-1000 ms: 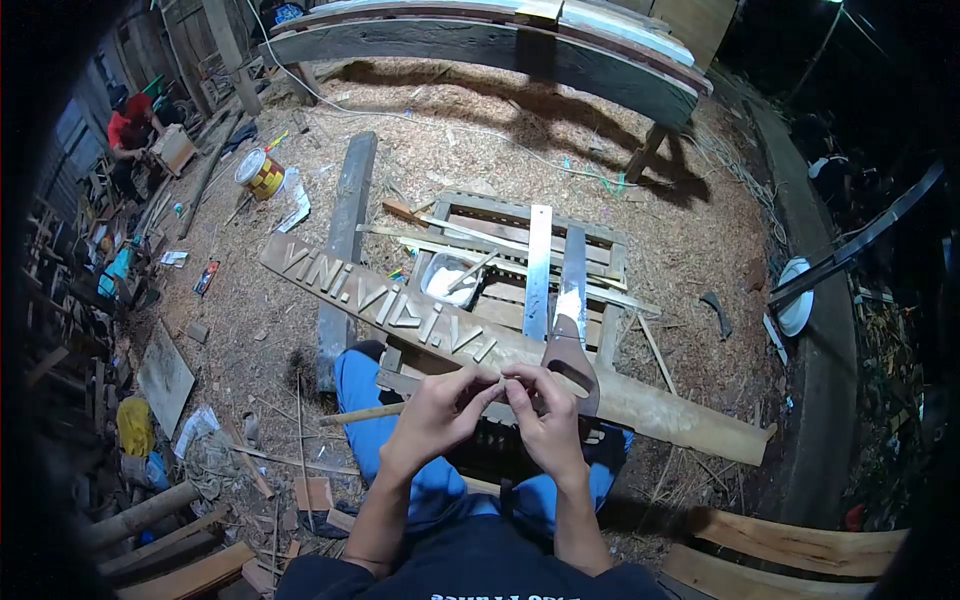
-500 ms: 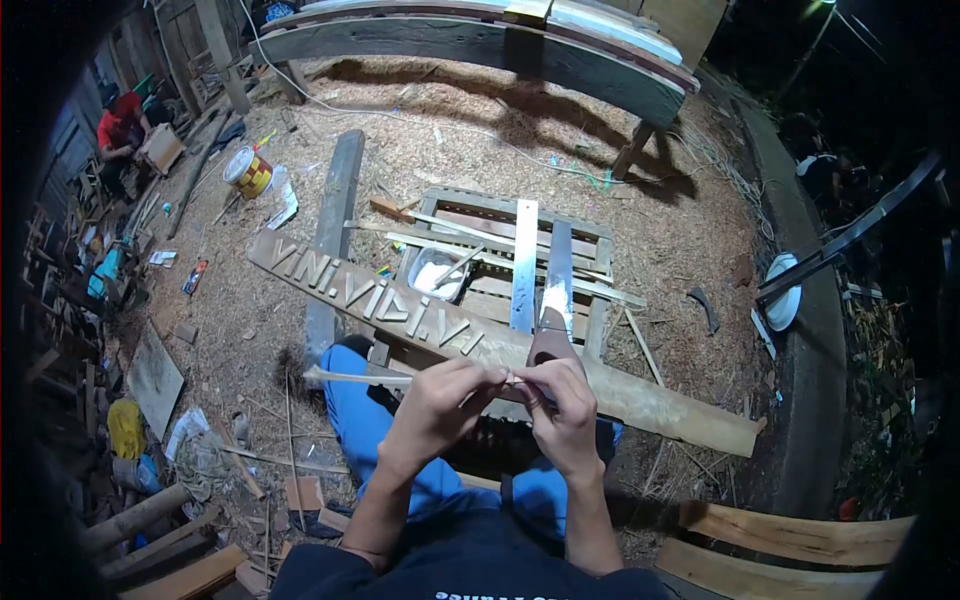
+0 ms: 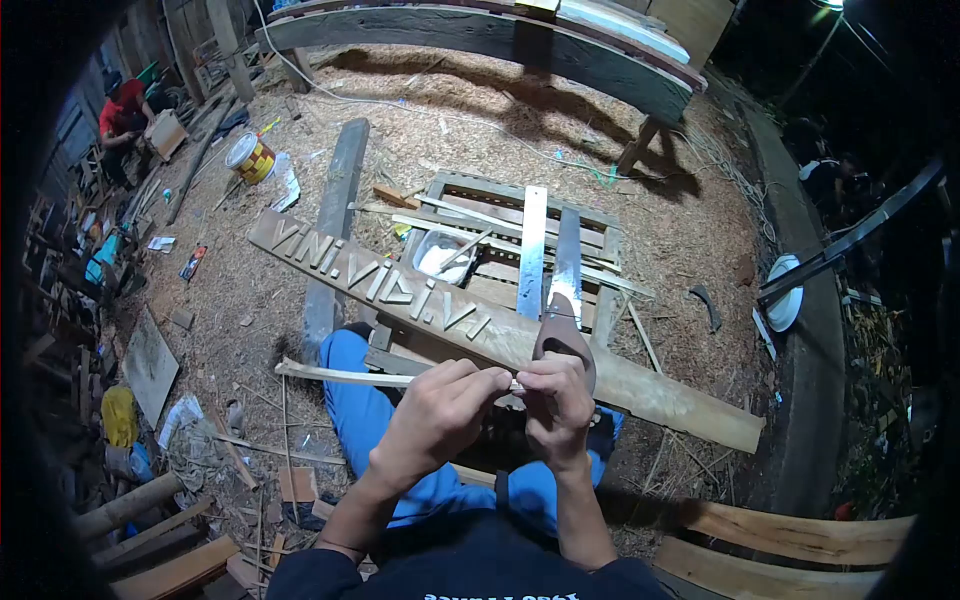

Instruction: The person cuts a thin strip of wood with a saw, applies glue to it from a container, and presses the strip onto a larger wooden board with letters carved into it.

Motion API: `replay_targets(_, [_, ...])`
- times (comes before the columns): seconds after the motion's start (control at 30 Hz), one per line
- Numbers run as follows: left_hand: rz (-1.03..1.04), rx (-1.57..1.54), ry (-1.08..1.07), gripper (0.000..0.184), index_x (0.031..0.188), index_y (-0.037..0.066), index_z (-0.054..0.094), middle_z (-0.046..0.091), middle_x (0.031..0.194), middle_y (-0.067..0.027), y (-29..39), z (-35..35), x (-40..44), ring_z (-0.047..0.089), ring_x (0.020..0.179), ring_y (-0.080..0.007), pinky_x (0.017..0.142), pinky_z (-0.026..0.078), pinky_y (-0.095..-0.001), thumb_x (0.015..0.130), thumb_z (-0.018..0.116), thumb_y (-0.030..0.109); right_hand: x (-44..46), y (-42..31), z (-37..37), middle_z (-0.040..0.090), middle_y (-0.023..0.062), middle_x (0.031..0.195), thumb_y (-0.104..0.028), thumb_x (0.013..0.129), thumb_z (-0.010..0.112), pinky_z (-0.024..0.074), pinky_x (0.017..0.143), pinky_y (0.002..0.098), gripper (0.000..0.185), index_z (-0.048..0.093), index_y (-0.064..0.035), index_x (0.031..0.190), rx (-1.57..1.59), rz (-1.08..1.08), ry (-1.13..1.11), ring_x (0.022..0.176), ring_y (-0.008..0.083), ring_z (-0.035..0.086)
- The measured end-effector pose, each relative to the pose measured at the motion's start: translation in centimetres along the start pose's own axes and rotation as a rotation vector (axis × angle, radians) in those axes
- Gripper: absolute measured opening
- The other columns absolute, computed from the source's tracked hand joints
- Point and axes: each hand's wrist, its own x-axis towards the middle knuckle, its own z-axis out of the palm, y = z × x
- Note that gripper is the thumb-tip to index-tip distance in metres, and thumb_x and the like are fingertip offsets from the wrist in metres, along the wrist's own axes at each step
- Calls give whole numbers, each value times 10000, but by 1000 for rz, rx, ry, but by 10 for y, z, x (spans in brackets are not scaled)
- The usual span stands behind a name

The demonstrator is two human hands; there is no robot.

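Observation:
My left hand (image 3: 440,415) is closed around a thin wooden strip (image 3: 340,376) that sticks out to the left over my knee. The fingers of my right hand (image 3: 558,410) pinch the strip's right end, fingertips almost meeting those of my left; that end is mostly hidden. Just beyond lies a long wooden board (image 3: 680,398) bearing raised wooden letters (image 3: 385,285) that read "VINI.VIDI.VI". A handsaw (image 3: 566,265) rests across the board, its brown handle close to my right hand. Beside the saw is a metal ruler (image 3: 532,250).
Under the board is a slatted wooden pallet (image 3: 612,240), carrying a plastic tub (image 3: 442,255) of white stuff and loose strips. A bench (image 3: 480,40) spans the back. A paint can (image 3: 250,158) stands left; a person in red (image 3: 122,115) sits farther off. Wood shavings cover the ground.
Both hands stay together on the strip, its left end now reaching slightly farther left and higher. The right fingers have curled a little more. The view has shifted slightly.

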Motion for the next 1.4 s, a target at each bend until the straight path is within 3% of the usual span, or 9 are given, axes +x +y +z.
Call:
replay_targets(0.27, [59,24,-39,266,1073,-3,647,680,911,-129,19,20,2,647,790,-284,705,531,-401,807,656,-17,-13,2,-17,694,109,972,187,667,648,544,837,378,378,664,-33,973,-46,17,93,957,304,650])
replay_targets(0.43, [67,15,-61,314,1104,-6,655,708,1002,-128,15,21,8,656,836,-283,759,543,-397,792,682,-14,-4,-5,-35,652,89,910,-2,845,768,513,780,307,219,659,-27,1034,54,212,-17,897,197,635])
replay_targets(0.5, [194,60,16,375,1144,2,670,715,1066,-120,15,18,14,662,879,-281,784,547,-394,771,707,-8,-2,-7,-50,647,112,937,-85,925,746,516,789,372,178,657,-25,1067,78,304,-112,869,275,637])
replay_targets(0.6, [207,79,-30,383,1155,16,688,717,1105,-90,14,15,12,665,927,-267,806,547,-383,775,738,10,-7,-12,-56,574,106,834,-191,1030,637,465,656,317,195,634,4,1042,394,478,-256,717,176,570])
replay_targets(0.67, [223,88,-48,376,1151,18,690,719,1115,-83,13,16,13,665,931,-261,806,547,-378,779,745,15,-3,-14,-56,567,94,812,-196,1040,619,458,645,315,205,631,6,1012,307,461,-265,702,165,559])
replay_targets(0.83, [192,11,-34,315,1137,49,710,736,1080,-66,17,14,17,663,897,-249,788,546,-371,837,784,112,0,-17,-54,525,61,725,-195,1054,585,430,617,312,238,616,9,935,322,463,-248,678,136,515])
replay_targets(1.0, [101,99,-78,231,982,76,693,646,810,-54,15,10,22,652,745,-236,667,505,-361,834,815,205,5,-15,-59,487,47,715,-225,1069,545,406,625,304,283,585,8,911,378,515,-288,685,118,472])
replay_targets(1.13, [82,130,-66,211,987,87,700,649,816,-43,13,10,20,644,737,-223,650,487,-355,843,805,199,3,-6,-50,452,-46,717,-281,1081,496,349,591,254,306,570,-34,917,460,542,-299,661,56,405])
replay_targets(1.4, [70,82,24,234,958,104,710,636,771,-35,7,12,17,588,662,-247,603,431,-369,787,846,187,-7,-23,-27,506,-17,742,-290,1099,472,360,597,250,332,552,-36,900,669,704,-127,675,57,426])
